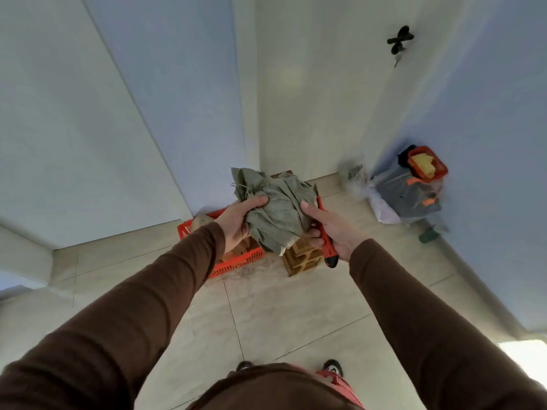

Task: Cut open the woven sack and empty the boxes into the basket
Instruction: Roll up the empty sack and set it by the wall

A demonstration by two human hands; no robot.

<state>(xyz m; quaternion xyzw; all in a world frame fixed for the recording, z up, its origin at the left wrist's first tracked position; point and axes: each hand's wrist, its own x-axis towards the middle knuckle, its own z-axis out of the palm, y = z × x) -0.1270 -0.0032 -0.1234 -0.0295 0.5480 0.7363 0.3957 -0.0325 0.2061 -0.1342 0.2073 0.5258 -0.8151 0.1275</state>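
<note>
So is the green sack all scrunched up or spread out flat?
Scrunched up. The woven sack is a crumpled, wrinkled bundle held between the left hand and the right hand, above the red basket.

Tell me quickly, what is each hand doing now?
Left hand: grips the crumpled woven sack.
Right hand: holds a red utility knife and touches the sack.

Home hallway corner, pale tiled floor (296, 306), plain white walls (88, 128); closed door (319, 99), bagged clutter (411, 187) beside it
</note>
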